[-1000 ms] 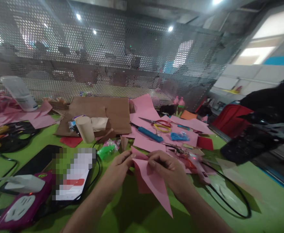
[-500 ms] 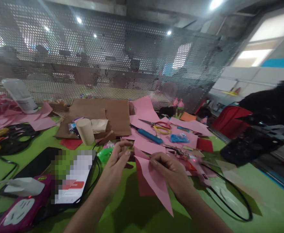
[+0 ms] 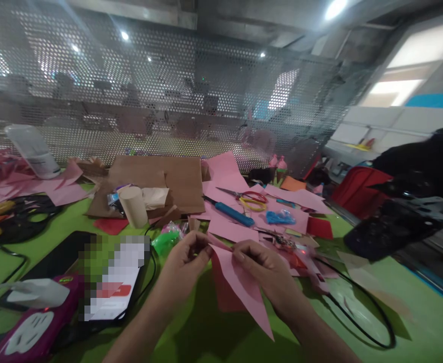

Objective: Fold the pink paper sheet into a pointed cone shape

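Observation:
Both my hands hold a folded pink paper sheet (image 3: 244,290) just above the green table (image 3: 191,327). My left hand (image 3: 185,262) pinches its upper left corner with closed fingers. My right hand (image 3: 268,269) grips its upper right edge, fingers curled over the paper. The sheet hangs down to a long point toward me. A darker red paper (image 3: 223,292) lies under it.
A phone (image 3: 104,282) and a magenta power strip (image 3: 32,327) lie at the left. Brown cardboard (image 3: 168,176), a paper roll (image 3: 133,205), a blue-handled knife (image 3: 233,214), scissors (image 3: 249,196) and pink sheets lie beyond. A black cable (image 3: 361,312) loops at right. A perforated metal screen (image 3: 168,101) stands behind.
My left hand let go and lifted a little half a second ago, then came back and pinched the paper's corner again. The right hand stayed on the sheet.

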A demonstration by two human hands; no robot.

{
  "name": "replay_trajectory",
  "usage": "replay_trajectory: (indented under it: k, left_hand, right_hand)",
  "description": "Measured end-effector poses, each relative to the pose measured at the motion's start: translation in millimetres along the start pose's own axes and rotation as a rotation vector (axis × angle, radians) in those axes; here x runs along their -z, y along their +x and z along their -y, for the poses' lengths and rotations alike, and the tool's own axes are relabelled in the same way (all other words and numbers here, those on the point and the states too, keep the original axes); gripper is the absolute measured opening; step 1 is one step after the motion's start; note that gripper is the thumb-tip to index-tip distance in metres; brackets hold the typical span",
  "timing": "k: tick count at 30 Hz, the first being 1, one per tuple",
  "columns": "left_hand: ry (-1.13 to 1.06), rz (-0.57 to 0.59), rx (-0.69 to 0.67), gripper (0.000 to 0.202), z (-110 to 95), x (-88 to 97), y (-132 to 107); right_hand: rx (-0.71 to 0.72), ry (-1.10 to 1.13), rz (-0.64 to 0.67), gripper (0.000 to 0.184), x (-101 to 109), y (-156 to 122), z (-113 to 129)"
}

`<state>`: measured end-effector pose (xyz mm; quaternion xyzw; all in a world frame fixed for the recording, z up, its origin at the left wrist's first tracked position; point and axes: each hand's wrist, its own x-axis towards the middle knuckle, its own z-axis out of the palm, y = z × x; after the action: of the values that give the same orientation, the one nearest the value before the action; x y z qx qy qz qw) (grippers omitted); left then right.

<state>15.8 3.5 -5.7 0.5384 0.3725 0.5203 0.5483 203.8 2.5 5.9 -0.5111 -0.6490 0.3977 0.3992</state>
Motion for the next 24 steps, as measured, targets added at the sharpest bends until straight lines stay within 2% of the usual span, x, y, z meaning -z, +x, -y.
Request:
replay_trajectory:
  k: [7, 12, 18, 24]
  left_hand:
    - [0.083, -0.047, -0.007, 0.008, 1, 0.1, 1]
    - [0.144, -0.016, -0.01, 0.008, 4, -4.0, -1]
    - [0.138, -0.005, 0.03, 0.009, 4, -8.9, -3]
    - [0.129, -0.002, 0.028, 0.007, 3, -9.4, -3]
  right_hand:
    - [0.059, -0.01, 0.035, 0.021, 1, -2, 3]
    - [0.082, 0.147, 0.066, 0.019, -5, -5, 6]
    - [0.084, 0.065, 0.06, 0.018, -7, -5, 2]
    - [0.074, 0.085, 0.056, 0.018, -8, -6, 1]
